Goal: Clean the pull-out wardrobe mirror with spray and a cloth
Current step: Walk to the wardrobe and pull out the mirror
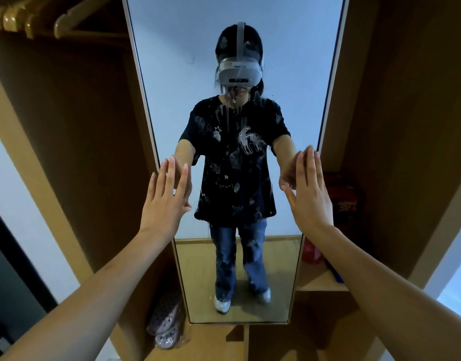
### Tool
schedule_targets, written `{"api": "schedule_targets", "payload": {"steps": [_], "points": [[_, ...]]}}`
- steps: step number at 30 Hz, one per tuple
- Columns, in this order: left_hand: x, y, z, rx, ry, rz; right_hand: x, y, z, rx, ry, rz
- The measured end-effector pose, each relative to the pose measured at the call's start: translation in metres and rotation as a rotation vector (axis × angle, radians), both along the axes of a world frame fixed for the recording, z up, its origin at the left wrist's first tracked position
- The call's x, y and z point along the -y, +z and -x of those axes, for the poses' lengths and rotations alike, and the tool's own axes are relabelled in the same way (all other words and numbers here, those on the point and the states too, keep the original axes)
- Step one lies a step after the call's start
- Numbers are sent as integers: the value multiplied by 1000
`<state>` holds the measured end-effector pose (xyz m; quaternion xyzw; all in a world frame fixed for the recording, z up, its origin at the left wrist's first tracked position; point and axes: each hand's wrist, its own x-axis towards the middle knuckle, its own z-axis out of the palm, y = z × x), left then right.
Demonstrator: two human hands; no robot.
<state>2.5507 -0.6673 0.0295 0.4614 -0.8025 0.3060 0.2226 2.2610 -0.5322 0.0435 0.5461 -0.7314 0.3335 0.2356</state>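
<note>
Head view: the tall narrow silver-framed wardrobe mirror fills the frame's centre, streaked with whitish smears and drips. The left hand and right hand flank its edges, fingers straight, apart, holding nothing. No spray or cloth shows; wiping looks still ahead

I can read no words or numbers here. The reflected black T-shirt carries only white stars and an animal figure, the headset's front marking is too small, and the red package's print is blurred.
</note>
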Motion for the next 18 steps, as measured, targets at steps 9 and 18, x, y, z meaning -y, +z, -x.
{"api": "schedule_targets", "payload": {"steps": [9, 18], "points": [[1, 1, -2, 10, 3, 1, 4, -2, 2, -4, -27, -37], [-16, 8, 2, -76, -52, -67, -6, 8, -8, 36, -42, -95]]}}
